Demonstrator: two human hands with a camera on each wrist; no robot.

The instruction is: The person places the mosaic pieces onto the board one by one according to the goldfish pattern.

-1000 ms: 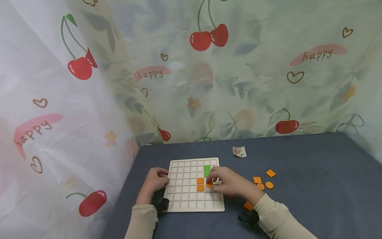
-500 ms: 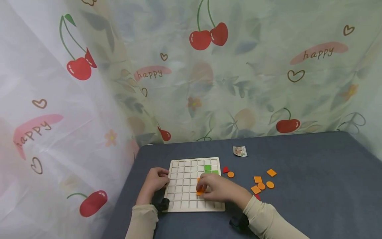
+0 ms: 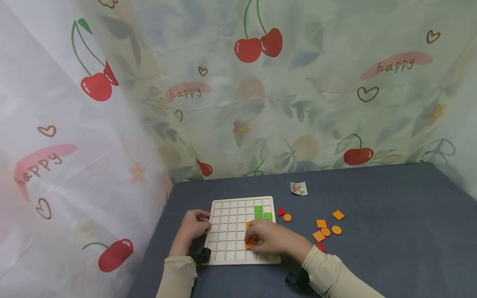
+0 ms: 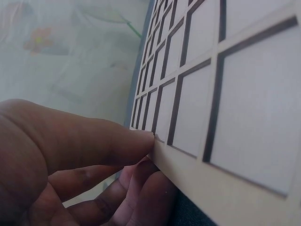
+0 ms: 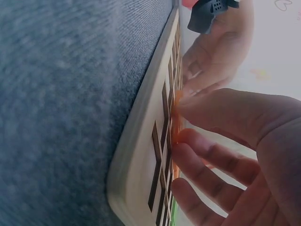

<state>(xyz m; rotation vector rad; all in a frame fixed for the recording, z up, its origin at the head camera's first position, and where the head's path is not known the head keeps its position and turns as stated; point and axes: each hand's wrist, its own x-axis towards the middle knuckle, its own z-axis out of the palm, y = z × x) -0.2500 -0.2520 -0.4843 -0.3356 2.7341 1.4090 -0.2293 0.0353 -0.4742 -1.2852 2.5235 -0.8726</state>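
Observation:
A pale wooden grid board [image 3: 227, 240] lies on the table. My left hand [image 3: 194, 225] holds its left edge, with the thumb [image 4: 127, 146] on the rim and the other fingers curled below it in the left wrist view. Over the lower right part of the grid, my right hand [image 3: 277, 238] pinches an orange tile [image 3: 249, 245] between thumb and fingers. The same orange tile [image 5: 177, 115] shows low against the board in the right wrist view. Another orange tile [image 3: 247, 225] peeks out behind the fingers. Several green square tiles [image 3: 258, 209] sit in cells at the upper right.
A red piece [image 3: 281, 212] and an orange disc [image 3: 287, 217] lie beside the board. Farther right are several loose orange pieces [image 3: 321, 224] and a red one [image 3: 320, 246]. A small printed card [image 3: 299, 188] lies at the back. Patterned curtains [image 3: 223, 124] surround the table.
My right hand has moved left and nearer over the board with the orange tile. The red piece, orange disc and another green tile beneath it have come into sight. My left hand stays put.

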